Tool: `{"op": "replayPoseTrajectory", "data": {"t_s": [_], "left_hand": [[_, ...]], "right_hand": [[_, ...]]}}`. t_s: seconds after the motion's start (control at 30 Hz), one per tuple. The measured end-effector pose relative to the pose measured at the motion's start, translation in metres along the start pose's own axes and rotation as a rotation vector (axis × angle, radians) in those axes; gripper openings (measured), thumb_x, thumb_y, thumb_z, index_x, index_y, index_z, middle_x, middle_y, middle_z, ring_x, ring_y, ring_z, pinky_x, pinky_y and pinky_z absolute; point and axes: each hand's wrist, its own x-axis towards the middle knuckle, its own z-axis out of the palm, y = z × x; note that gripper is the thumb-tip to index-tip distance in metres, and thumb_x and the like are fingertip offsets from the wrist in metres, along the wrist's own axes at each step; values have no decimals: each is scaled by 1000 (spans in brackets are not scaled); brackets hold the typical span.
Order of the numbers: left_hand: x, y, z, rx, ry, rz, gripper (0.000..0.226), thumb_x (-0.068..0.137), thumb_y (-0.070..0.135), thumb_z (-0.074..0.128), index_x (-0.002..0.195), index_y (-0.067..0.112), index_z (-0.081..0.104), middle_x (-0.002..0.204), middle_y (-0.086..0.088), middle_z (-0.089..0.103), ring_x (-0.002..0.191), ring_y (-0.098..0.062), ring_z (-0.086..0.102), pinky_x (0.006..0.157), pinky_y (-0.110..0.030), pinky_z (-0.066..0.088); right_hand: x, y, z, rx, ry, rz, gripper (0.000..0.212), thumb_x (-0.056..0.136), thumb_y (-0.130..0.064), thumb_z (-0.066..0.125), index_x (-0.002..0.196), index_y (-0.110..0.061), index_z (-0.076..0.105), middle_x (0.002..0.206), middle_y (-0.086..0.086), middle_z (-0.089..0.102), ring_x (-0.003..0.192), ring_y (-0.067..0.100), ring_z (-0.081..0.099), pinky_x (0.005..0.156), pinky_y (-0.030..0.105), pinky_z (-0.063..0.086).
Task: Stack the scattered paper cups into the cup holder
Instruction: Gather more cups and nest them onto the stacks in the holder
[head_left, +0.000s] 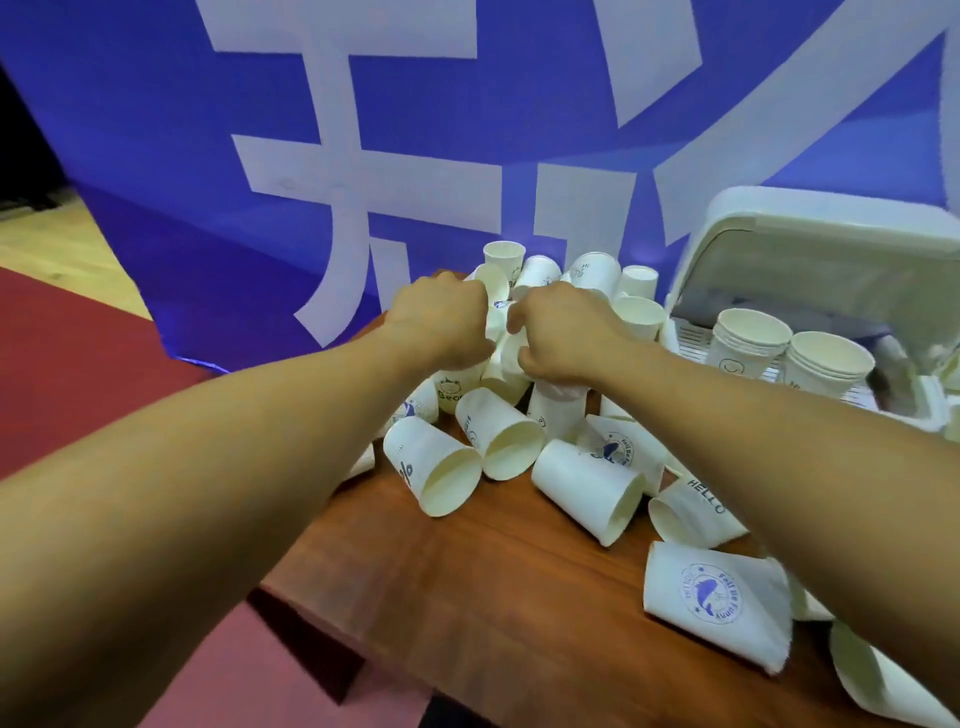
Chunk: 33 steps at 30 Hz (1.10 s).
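at frame centre, white paper cups were clutched by the left hand and right hand, apparently mid-nesting; a lift into the white plastic cup holder, right edge, was needed next.

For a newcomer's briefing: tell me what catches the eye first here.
Two bare arms reach to the middle, where the left hand and right hand each grip white paper cups from a heap scattered on the wooden table. Behind hangs a big blue banner with white lettering; at right, an open white cup holder holds stacks.
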Motion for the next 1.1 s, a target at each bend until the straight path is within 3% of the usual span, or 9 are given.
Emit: {"op": "replayPoseTrajectory", "data": {"t_s": [0.1,0.2,0.3,0.43,0.57,0.67,0.73,0.97,1.1], "left_hand": [[-4,-3,10,-5,-71,33,33,79,55,68,90,27,55,67,7,44,56,-10,39,45,-23,24],[-3,-1,16,-1,-132,75,34,79,44,74,104,26,61,81,4,56,68,-15,52,52,-26,40],[-1,3,18,-9,-139,74,31,80,24,73,109,23,63,86,-1,59,73,-20,57,67,-35,57],[2,6,17,32,-87,72,25,82,19,69,106,20,63,81,-2,55,70,-22,55,70,-38,57],[3,8,10,48,-15,60,26,83,21,69,108,19,64,80,-3,53,58,-16,44,55,-31,46],[1,13,-1,42,28,45,25,81,19,70,106,17,64,80,-4,55,58,-17,46,54,-30,41],[0,19,-9,34,60,33,24,80,18,68,104,17,63,77,-4,52,56,-17,43,53,-30,39],[1,55,-43,-6,194,77,21,81,12,65,101,15,66,82,-7,61,65,-26,57,63,-33,54],[8,91,-57,-61,286,147,19,80,10,64,97,18,64,82,-7,62,67,-30,58,62,-36,55]], "right_hand": [[3,-4,5,-126,-40,-60,12,75,-28,61,83,-19,64,80,5,56,83,27,56,62,31,35],[4,-1,10,-153,-99,-75,30,74,-27,60,60,-17,36,65,3,32,72,29,45,62,32,29],[4,4,14,-135,-82,-75,36,73,-19,61,57,-20,28,64,0,26,67,30,46,51,27,24],[3,8,15,-170,-32,-88,40,77,-14,60,59,-23,25,64,-1,23,58,24,37,53,29,23],[2,8,9,-258,-1,-107,35,76,-10,60,62,-20,31,69,1,39,65,25,42,64,35,31],[-1,12,4,-287,82,-93,3,84,-13,58,83,-16,56,90,5,59,79,27,53,73,39,38],[-7,17,-1,-306,145,-83,9,88,-14,57,95,-13,61,96,7,64,83,27,57,78,40,41],[-37,51,-28,-280,342,17,9,97,-13,41,89,-16,38,81,8,64,63,30,45,73,39,31],[-61,80,-40,-272,389,91,8,101,-16,37,100,-11,44,85,12,67,67,34,54,64,37,28]]}}
